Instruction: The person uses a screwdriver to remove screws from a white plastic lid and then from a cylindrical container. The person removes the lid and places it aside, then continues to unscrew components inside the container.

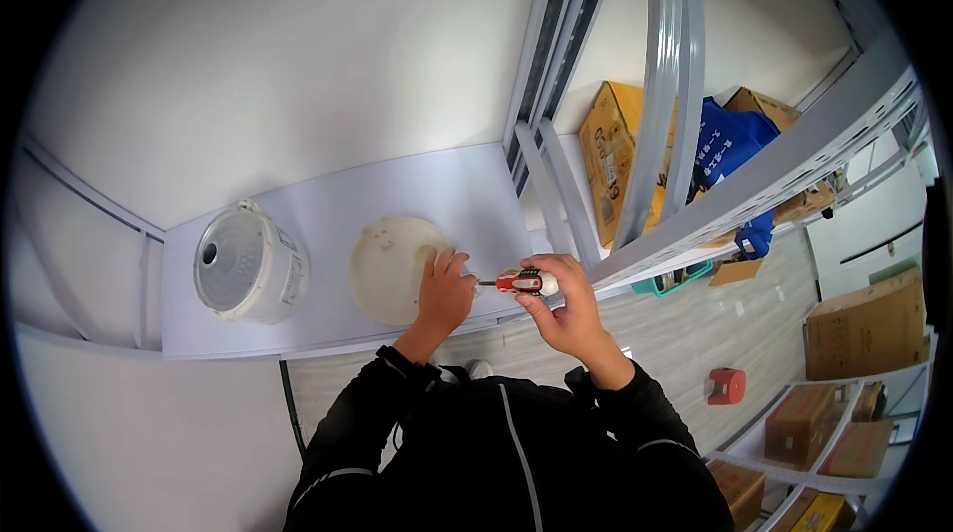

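In my right hand (564, 309) is a screwdriver (521, 281) with a red, black and white handle, its thin dark shaft pointing left. My left hand (447, 291) is closed at the shaft's tip, its fingers bent together. A small shiny bit shows at these fingertips, too small to name. Under and beside the left hand, a round cream plate (382, 279) with small ear-like bumps on its far rim lies flat on the white shelf (333, 319). To its left stands a white plastic bucket (243, 269) with a greyish lid.
Grey metal uprights (663, 85) and a perforated beam (784, 170) rise on the right. Behind them are a yellow carton (611, 150) and a blue bag (735, 140). A teal basket (675, 279), a red stool (727, 386) and brown cartons (864, 324) are farther right.
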`<state>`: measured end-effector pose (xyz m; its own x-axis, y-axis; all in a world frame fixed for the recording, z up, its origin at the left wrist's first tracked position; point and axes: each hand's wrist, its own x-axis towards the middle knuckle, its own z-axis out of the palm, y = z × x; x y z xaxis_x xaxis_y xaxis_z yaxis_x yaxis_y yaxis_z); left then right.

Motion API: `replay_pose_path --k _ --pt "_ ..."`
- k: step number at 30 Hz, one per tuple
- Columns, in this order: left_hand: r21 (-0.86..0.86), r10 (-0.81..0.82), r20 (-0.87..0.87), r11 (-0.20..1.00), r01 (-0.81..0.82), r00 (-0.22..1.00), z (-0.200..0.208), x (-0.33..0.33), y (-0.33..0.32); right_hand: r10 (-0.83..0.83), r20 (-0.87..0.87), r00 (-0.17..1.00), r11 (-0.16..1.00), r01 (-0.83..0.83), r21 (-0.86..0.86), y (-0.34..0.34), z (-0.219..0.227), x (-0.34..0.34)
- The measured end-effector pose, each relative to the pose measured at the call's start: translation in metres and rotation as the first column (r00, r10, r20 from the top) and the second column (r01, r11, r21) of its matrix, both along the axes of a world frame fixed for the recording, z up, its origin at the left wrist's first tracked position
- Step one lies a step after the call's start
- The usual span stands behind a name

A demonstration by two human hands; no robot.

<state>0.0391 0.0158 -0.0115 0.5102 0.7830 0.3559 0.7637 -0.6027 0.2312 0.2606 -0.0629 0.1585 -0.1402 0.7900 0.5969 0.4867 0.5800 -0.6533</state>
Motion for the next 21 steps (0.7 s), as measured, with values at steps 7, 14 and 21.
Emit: replay_pose_path --k 7,14,21 --pt "-0.015 0.057 -0.014 0.998 -0.057 0.998 -0.010 0.003 -0.003 0.029 -0.018 0.999 0.999 -0.029 -0.035 0.000 -0.004 0.011" --pt "-0.091 0.094 -0.022 0.991 -0.096 0.995 0.013 -0.001 -0.017 0.069 -0.008 0.998 0.996 -0.069 -0.051 0.005 -0.009 0.012" --pt "-0.210 0.150 0.110 0.970 -0.124 0.983 0.037 -0.030 -0.041 0.113 -0.189 0.976 0.992 -0.120 -0.030 0.013 -0.032 0.002"
